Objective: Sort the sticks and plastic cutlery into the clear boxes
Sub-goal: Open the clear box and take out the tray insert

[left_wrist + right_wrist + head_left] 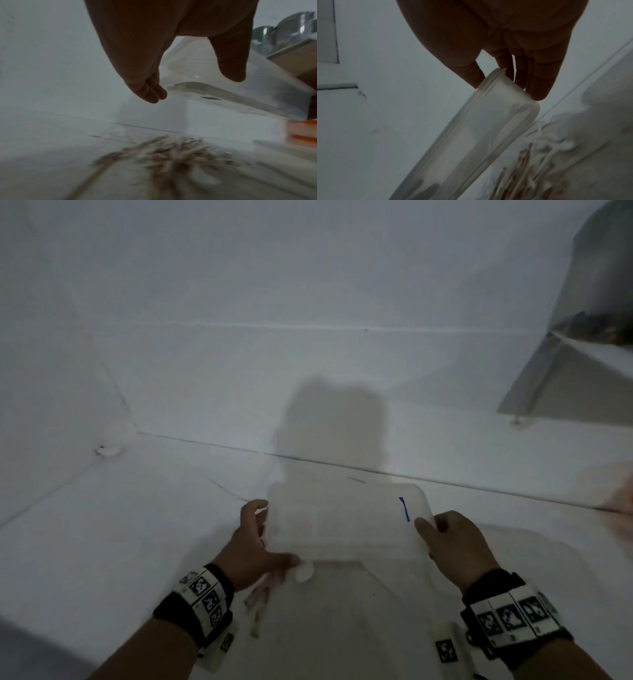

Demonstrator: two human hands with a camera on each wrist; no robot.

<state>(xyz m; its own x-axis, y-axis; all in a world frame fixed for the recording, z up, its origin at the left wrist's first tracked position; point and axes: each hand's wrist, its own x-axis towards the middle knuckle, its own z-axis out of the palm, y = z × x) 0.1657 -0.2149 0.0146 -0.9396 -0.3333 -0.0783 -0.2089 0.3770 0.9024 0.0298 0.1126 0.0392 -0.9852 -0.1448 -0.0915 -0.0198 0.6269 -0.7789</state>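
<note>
Sitting on the white table (102, 542), there's a big clear bin (513, 559), and above it a smaller clear box (342, 525) gripped at both ends, left hand (253, 546) and right hand (455, 546) wrapped round it. Blurry sticks (171, 152) are heaped underneath.

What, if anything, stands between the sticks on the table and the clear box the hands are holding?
The clear box itself seems shut, gripped by the left hand and right hand; its lid bars the sticks lying below it.

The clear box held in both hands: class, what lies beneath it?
Beneath the clear box, a blurred pile of sticks lies on the white surface. The box and left hand cover the rest.
</note>
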